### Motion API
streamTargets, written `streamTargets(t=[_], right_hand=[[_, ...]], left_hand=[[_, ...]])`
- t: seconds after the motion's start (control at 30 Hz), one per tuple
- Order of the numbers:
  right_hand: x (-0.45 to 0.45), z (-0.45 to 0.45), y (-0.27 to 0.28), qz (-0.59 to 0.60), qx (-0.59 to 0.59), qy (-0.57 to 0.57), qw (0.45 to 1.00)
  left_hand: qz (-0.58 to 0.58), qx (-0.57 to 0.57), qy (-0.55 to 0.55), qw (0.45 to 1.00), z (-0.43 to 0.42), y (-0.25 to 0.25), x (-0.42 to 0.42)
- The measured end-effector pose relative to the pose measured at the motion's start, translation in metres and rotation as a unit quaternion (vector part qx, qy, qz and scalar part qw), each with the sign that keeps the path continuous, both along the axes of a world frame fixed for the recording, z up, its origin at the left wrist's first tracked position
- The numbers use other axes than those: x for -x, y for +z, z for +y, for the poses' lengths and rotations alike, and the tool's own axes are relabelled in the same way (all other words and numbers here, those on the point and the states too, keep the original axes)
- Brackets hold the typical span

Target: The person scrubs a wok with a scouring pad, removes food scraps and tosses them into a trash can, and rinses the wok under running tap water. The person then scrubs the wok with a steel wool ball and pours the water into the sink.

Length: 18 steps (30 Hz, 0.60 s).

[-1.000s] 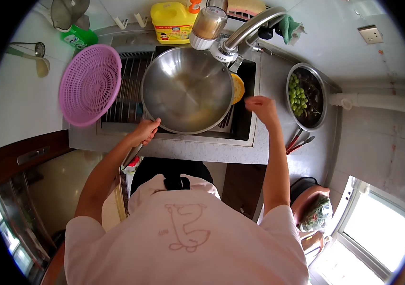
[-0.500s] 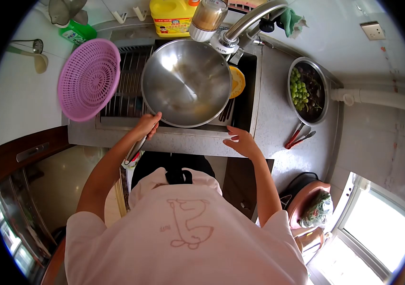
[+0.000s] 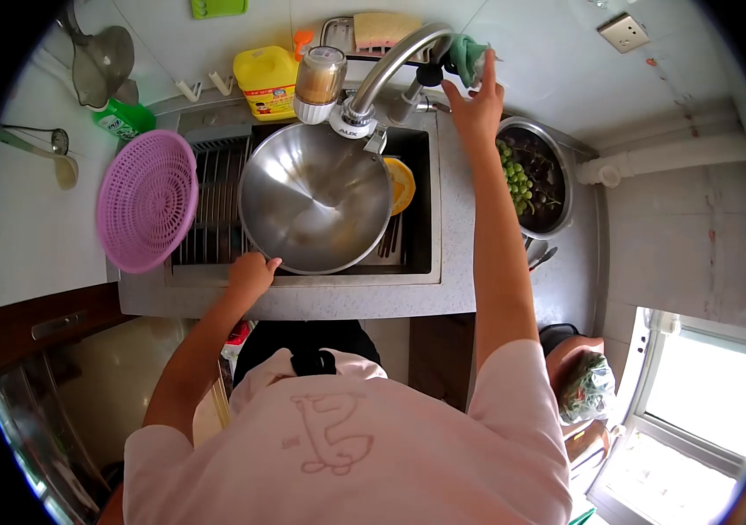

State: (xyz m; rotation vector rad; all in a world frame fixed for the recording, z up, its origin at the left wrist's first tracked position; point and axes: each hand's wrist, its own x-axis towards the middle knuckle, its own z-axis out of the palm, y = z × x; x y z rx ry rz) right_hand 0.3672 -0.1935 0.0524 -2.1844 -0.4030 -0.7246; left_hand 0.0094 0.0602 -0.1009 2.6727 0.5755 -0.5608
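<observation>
A steel wok (image 3: 316, 197) rests over the sink, below the faucet (image 3: 390, 70) and its filter. At the wok's lower left edge, my left hand (image 3: 252, 275) is closed on the wok's handle, which it mostly hides. My right hand (image 3: 478, 101) is raised beside the faucet, with thumb and fingers apart, close to a green cloth (image 3: 465, 59) that hangs there. Whether the fingertips touch the cloth I cannot tell. A yellow item (image 3: 400, 185) lies in the sink, partly behind the wok.
A pink colander (image 3: 147, 201) leans at the left over the dish rack (image 3: 217, 197). On the right counter stands a steel bowl (image 3: 563, 206) with green grapes and dark fruit, with tongs (image 3: 543, 256) near it. A yellow jug (image 3: 266, 83) stands behind the sink.
My right hand has gone from the sink's front edge up to the green cloth beside the faucet. My left hand has stayed on the wok's handle. The view has shifted.
</observation>
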Motion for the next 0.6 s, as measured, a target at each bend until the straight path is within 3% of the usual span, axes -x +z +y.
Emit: streamTargets(t=[0.07,0.13,0.17,0.2,0.23,0.27,0.3,0.33,0.4,0.47,0.53,0.6], right_hand=[[-0.038,-0.01,-0.014,0.025,0.071,-0.018,0.997],[-0.028,-0.018,0.002,-0.069,0.025,-0.024,0.997],[-0.003,-0.016,0.026,-0.034,0.002,-0.042,0.999],[0.024,-0.016,0.045,-0.041,0.027,-0.03,0.998],[0.055,-0.017,0.056,0.033,0.041,-0.008,0.999],[0.089,-0.012,0.066,0.12,-0.002,0.046,0.992],[0.114,-0.014,0.056,0.119,0.002,0.129,0.984],[0.142,-0.009,0.05,0.133,0.025,0.187,0.973],[0.186,0.003,0.032,0.22,0.022,0.256,0.941],[0.211,0.011,0.034,0.26,0.014,0.257,0.931],[0.213,0.005,0.043,0.346,-0.077,0.291,0.889],[0.199,-0.019,0.071,0.318,-0.048,0.336,0.885]], left_hand=[[-0.046,-0.048,-0.033,0.997,0.002,-0.002,0.001],[-0.106,-0.018,-0.046,0.993,-0.007,0.031,-0.013],[-0.138,-0.006,-0.049,0.989,-0.013,0.053,-0.025],[-0.167,0.126,-0.045,0.977,-0.018,0.071,-0.04],[-0.194,0.257,-0.042,0.946,-0.027,0.09,-0.052],[-0.22,0.45,0.082,0.862,-0.049,0.116,-0.063],[-0.236,0.616,0.197,0.725,-0.07,0.141,-0.074],[-0.203,0.71,0.235,0.632,-0.08,0.167,-0.084],[-0.18,0.764,0.218,0.58,-0.094,0.183,-0.1],[-0.203,0.698,0.123,0.676,-0.103,0.175,-0.112],[-0.214,0.691,0.167,0.67,-0.105,0.153,-0.111],[-0.219,0.665,0.17,0.693,-0.095,0.143,-0.104]])
